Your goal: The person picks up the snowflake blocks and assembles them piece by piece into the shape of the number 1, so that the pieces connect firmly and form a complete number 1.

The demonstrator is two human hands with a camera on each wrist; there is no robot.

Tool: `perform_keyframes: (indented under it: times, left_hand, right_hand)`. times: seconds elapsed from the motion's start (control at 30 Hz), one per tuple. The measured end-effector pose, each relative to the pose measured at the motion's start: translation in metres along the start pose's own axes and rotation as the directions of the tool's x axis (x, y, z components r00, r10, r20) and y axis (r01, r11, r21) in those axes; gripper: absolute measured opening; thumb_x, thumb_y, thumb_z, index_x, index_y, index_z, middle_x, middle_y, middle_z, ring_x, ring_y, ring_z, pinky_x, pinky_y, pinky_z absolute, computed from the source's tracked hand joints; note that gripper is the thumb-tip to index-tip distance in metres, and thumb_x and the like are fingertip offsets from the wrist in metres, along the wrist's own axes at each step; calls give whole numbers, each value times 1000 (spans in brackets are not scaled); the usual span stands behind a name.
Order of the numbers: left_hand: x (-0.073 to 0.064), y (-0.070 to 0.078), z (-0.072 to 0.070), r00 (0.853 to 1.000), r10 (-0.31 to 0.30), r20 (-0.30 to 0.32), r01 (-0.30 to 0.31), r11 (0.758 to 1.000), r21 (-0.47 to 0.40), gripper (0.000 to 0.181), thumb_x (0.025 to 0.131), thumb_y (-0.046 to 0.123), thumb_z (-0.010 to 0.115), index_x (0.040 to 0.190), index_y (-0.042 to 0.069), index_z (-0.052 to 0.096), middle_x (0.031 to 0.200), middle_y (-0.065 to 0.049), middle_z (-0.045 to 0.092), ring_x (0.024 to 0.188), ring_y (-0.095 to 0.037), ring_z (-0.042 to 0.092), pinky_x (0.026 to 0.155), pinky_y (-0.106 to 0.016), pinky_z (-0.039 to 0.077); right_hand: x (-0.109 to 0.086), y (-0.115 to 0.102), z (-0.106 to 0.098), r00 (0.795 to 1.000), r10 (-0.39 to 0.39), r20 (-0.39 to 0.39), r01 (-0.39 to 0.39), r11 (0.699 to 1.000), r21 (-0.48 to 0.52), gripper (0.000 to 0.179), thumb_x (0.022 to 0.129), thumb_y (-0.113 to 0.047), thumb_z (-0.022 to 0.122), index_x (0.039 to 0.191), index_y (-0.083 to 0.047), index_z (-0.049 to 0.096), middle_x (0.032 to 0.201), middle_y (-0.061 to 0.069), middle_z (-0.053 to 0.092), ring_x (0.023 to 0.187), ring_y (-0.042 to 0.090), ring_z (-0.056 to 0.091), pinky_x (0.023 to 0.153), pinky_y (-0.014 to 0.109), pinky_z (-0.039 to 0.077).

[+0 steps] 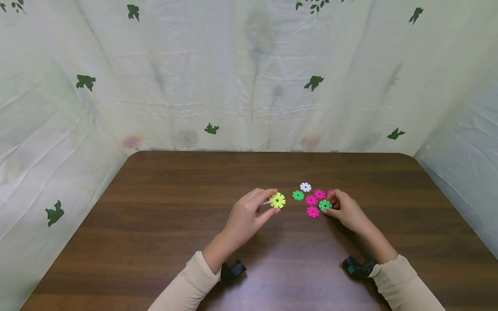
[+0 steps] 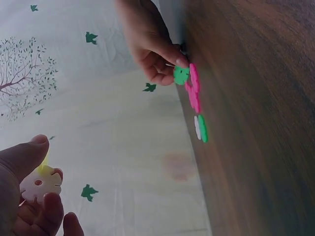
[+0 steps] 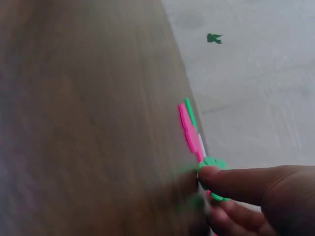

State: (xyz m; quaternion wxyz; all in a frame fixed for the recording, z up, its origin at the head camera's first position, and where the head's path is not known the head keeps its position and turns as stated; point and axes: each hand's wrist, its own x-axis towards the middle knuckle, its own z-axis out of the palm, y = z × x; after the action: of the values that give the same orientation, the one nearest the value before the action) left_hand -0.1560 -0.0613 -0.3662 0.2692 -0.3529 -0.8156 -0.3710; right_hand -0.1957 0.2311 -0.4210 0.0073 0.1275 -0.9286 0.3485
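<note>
My left hand [image 1: 246, 212] pinches a yellow notched disc [image 1: 281, 198] by its edges between thumb and fingers. A white notched disc [image 2: 47, 188] is in the same grip, set crosswise to the yellow one; from the head it shows only as a thin edge. My right hand [image 1: 349, 211] pinches a green notched disc [image 1: 328, 207], tilted up over several pink discs [image 1: 311, 211] on the table. Part of one pink disc is hidden behind the right fingers.
Left of the pink group, another green disc [image 1: 296, 195] and a white disc [image 1: 303, 188] lie on the brown wooden table [image 1: 175, 207]. A pale curtain [image 1: 233, 77] with green bird shapes hangs behind the table's far edge. Each wrist wears a black camera.
</note>
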Motion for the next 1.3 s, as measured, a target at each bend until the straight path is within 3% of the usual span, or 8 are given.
perform_keyframes:
  times: [0.17, 0.37, 0.47, 0.7, 0.9, 1.03, 1.17, 1.3]
  left_hand:
    - [0, 0, -1, 1000, -8, 4, 8, 1000, -11, 38, 73, 13, 75, 108, 4, 62, 90, 1, 60, 58, -9, 43, 55, -15, 36]
    - [-1, 1, -2, 1000, -11, 12, 11, 1000, 7, 37, 73, 13, 75, 106, 4, 62, 83, 1, 60, 55, -8, 43, 55, -17, 37]
    - [-1, 2, -1, 1000, -15, 27, 14, 999, 35, 37, 72, 16, 75, 105, 5, 62, 77, 3, 58, 53, -8, 42, 57, -20, 37]
    - [-3, 3, 0, 994, -73, 77, 68, 995, 72, 34, 75, 19, 73, 105, 9, 60, 67, 4, 56, 52, -4, 42, 53, -20, 37]
    - [-4, 6, 1, 975, -106, 193, 115, 993, -34, 35, 79, 17, 69, 109, 7, 53, 76, 0, 58, 58, -7, 48, 52, -16, 39]
    - [-4, 6, 4, 957, -111, 268, 152, 979, -137, 34, 83, 13, 63, 112, 5, 48, 75, 3, 52, 60, -9, 47, 52, -17, 40]
    - [-5, 5, 6, 933, -114, 342, 197, 956, -217, 34, 86, 9, 59, 114, 2, 41, 76, 3, 49, 62, -7, 45, 54, -17, 40]
    - [-6, 6, 6, 924, -93, 371, 201, 944, -263, 34, 87, 7, 57, 114, -1, 38, 78, 1, 48, 63, -6, 43, 55, -18, 41]
  right_hand:
    - [0, -10, -9, 1000, 4, -5, -3, 995, 105, 20, 82, -2, 64, 98, -2, 52, 83, 9, 57, 71, 21, 58, 60, 31, 46]
    - [2, -33, -18, 999, -17, -42, 26, 979, 202, 21, 83, -10, 65, 98, 0, 56, 82, 9, 57, 71, 26, 60, 62, 31, 49]
    - [1, -49, -20, 998, -53, -42, 61, 970, 235, 18, 82, -12, 65, 95, -2, 58, 82, 9, 59, 73, 29, 61, 65, 36, 50]
    - [-5, -89, -17, 984, -180, -5, 171, 928, 332, 12, 80, -8, 67, 90, -5, 61, 80, 8, 62, 70, 22, 59, 60, 33, 49]
    - [-9, -105, -11, 965, -261, 22, 236, 902, 361, 12, 79, -10, 68, 89, -8, 63, 81, 2, 60, 67, 23, 57, 54, 30, 48]
    - [-11, -107, -8, 955, -295, 20, 265, 885, 383, 13, 78, -10, 68, 90, -8, 63, 80, 2, 61, 68, 19, 59, 52, 29, 47]
    - [-12, -107, -5, 926, -377, -24, 355, 847, 395, 15, 76, -2, 68, 90, -6, 64, 80, 2, 63, 70, 15, 61, 58, 28, 50]
    - [-10, -106, -1, 866, -487, -110, 492, 794, 357, 20, 71, 6, 69, 88, -4, 66, 77, 1, 64, 67, 13, 59, 59, 25, 50]
